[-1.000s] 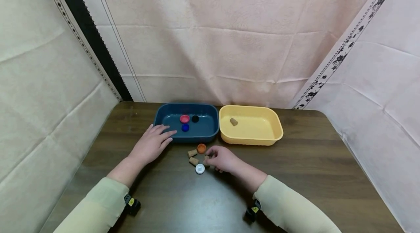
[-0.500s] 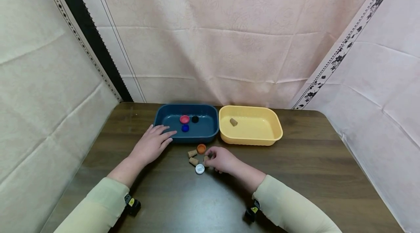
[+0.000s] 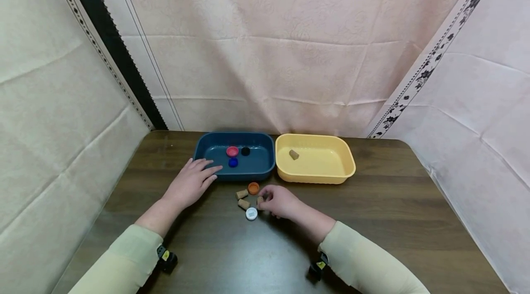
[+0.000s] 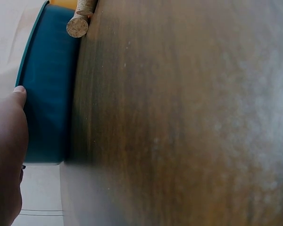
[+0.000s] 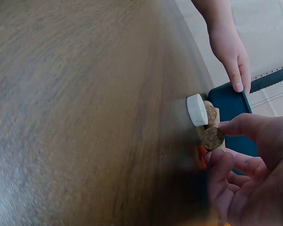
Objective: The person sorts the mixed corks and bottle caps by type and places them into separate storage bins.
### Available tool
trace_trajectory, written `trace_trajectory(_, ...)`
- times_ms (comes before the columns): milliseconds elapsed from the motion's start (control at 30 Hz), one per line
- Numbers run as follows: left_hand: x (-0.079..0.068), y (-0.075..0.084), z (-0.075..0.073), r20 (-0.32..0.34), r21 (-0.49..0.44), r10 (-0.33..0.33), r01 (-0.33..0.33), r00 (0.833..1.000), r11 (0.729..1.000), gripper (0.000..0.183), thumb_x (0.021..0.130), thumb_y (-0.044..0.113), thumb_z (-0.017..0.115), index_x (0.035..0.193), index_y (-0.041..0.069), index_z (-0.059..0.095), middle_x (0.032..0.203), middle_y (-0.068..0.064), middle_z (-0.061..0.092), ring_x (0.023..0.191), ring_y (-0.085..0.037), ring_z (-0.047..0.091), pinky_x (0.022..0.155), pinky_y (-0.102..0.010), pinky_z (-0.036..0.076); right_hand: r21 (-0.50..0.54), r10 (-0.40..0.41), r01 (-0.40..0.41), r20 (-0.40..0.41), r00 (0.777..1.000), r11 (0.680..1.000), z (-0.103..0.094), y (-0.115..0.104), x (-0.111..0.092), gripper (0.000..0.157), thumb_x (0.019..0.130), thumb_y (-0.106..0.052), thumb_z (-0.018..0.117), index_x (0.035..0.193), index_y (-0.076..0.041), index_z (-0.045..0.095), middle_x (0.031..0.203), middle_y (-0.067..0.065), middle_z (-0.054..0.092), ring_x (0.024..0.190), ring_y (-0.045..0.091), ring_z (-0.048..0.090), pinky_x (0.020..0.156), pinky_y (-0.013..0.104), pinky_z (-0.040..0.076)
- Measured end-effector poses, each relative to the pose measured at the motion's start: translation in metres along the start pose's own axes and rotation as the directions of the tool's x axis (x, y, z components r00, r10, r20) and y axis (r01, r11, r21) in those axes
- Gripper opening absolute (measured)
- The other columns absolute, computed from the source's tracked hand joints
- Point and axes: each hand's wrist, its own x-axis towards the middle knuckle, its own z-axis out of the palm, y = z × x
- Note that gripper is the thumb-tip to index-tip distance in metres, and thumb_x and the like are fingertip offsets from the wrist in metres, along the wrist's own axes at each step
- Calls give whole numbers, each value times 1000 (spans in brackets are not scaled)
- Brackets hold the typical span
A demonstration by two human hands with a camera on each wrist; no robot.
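My right hand (image 3: 282,201) pinches a cork (image 5: 213,138) between thumb and fingers, low over the table. Just left of it lie two more corks, one nearer (image 3: 244,204) and one farther (image 3: 242,194). An orange bottle cap (image 3: 253,188) sits behind them and a white bottle cap (image 3: 251,214) in front. My left hand (image 3: 188,184) rests with spread, straight fingers on the near left rim of the dark blue tray (image 3: 244,177). In the left wrist view its thumb (image 4: 20,92) touches that rim. Red (image 3: 232,151), black (image 3: 245,151) and blue (image 3: 233,162) caps lie in this tray.
A yellow tray (image 3: 316,178) stands right beside the blue one, with one cork (image 3: 294,154) inside. Both trays are near the back edge of the brown wooden table (image 3: 389,220). Pale cloth (image 3: 265,54) hangs behind and at both sides.
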Motion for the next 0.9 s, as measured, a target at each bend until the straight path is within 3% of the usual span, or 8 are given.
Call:
trace_trajectory(600, -2, 2, -2, -16, -9, 2, -2, 1000, 1000, 40, 102, 37, 54, 142, 28, 57, 147, -11, 50, 140, -35, 37, 118, -60, 13, 67, -52, 55, -43, 998, 996, -23, -6, -10, 26, 92, -26, 71, 115, -16, 65, 84, 7, 63, 64, 26, 60, 56, 34, 54)
trace_trajectory(900, -1, 4, -2, -21, -25, -18, 17, 1000, 1000, 40, 102, 40, 53, 141, 29, 58, 147, -10, 50, 139, -35, 37, 118, -60, 13, 87, -32, 42, -115, 993, 995, -46, -15, -16, 24, 93, -22, 70, 115, -15, 66, 82, 8, 60, 60, 26, 58, 55, 32, 53)
